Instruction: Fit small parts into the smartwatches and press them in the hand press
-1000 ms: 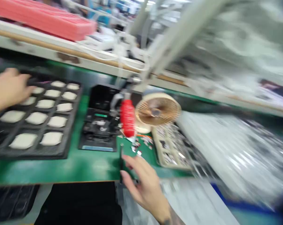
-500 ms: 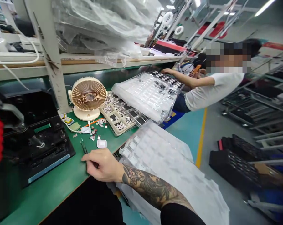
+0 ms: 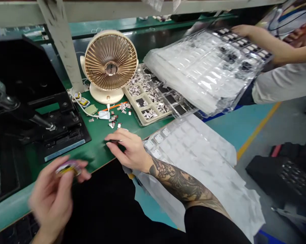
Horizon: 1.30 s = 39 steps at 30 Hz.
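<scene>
My left hand [image 3: 55,189], smeared by motion, is over the bench's front edge, its fingers closed on a small roundish part [image 3: 69,166] with yellow and purple on it. My right hand [image 3: 130,149] hovers over the green bench [image 3: 99,149] in a pinch. Dark tweezers [image 3: 114,140] lie between its fingers, mostly hidden by the hand. A white rounded-square piece is largely covered behind my right knuckles. Small pale and dark chips [image 3: 113,118] are scattered just beyond that hand.
A cream fan [image 3: 111,67] stands beside a compartment tray [image 3: 143,120] of small parts. To the left is a black press fixture [image 3: 66,118]. White sheeting over clear trays [image 3: 188,159] lies at right. A co-worker's arm [image 3: 269,44] reaches over stacked plastic trays [image 3: 201,71].
The view has tilted down toward the bench. My left hand has come into view with the small part. My right hand still pinches the tweezers, now nearer the bench's front edge.
</scene>
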Motion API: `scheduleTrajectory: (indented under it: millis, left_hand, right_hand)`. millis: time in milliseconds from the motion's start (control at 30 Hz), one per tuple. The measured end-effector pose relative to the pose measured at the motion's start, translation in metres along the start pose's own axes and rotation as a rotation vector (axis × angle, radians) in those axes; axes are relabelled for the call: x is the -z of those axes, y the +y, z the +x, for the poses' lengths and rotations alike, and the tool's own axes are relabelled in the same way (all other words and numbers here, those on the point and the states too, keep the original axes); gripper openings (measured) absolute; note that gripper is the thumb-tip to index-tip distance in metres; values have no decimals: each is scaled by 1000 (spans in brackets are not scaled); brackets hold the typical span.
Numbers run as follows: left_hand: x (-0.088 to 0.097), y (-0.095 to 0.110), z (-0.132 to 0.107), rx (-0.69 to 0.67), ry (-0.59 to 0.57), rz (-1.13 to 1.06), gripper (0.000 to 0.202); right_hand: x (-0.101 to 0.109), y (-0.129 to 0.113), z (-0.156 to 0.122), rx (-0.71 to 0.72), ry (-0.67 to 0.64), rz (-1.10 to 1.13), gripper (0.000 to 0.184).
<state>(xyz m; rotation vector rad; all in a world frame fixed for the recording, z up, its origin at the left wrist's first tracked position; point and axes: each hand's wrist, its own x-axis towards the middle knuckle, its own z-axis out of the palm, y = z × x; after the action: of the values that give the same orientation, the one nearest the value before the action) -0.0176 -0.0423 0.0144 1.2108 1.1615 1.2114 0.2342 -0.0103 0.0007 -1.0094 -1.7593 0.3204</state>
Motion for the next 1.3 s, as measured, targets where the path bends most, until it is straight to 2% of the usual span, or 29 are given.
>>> scheduleTrajectory:
  millis: [67,133,233,333,400,533,700,933,1033,1200,1233,1300]
  left_hand:
    - [-23,-12,5,86,-111,-137,36]
    - [-46,-21,17,131,-228,-224,40]
    - [-63,-27,30,170,-335,-186,52]
    - [-60,-27,29,182,-337,-132,51]
    - [-56,-26,26,174,-330,-130,45]
    - [-53,-28,24,179,-372,-121,46]
    - [-54,-30,25,160,-374,-102,49]
    - [-52,-34,24,128,-377,-61,48]
    - [-52,-36,24,92,-383,-58,50]
    - [-52,-36,26,86,-408,-112,49]
    - [-52,-35,26,93,-399,-126,49]
    - [-52,-34,26,108,-378,-136,49]
  right_hand:
    - [2,2,-12,-56,64,-1,20]
    - [9,-2,-24,-144,218,53,27]
    - [13,-12,-40,-278,398,163,25]
    - [0,-22,-53,-341,439,207,20]
    - [-11,-24,-58,-329,438,203,19]
    - [-24,-20,-58,-312,410,220,22]
    - [-24,-15,-54,-316,419,201,17]
    - [-16,-10,-54,-214,390,208,26]
    - [-17,-7,-56,-274,412,238,21]
    - [-24,-10,-56,-544,421,525,12]
    - [-25,-11,-56,-563,411,565,14]
    - [-25,-15,-58,-495,421,519,13]
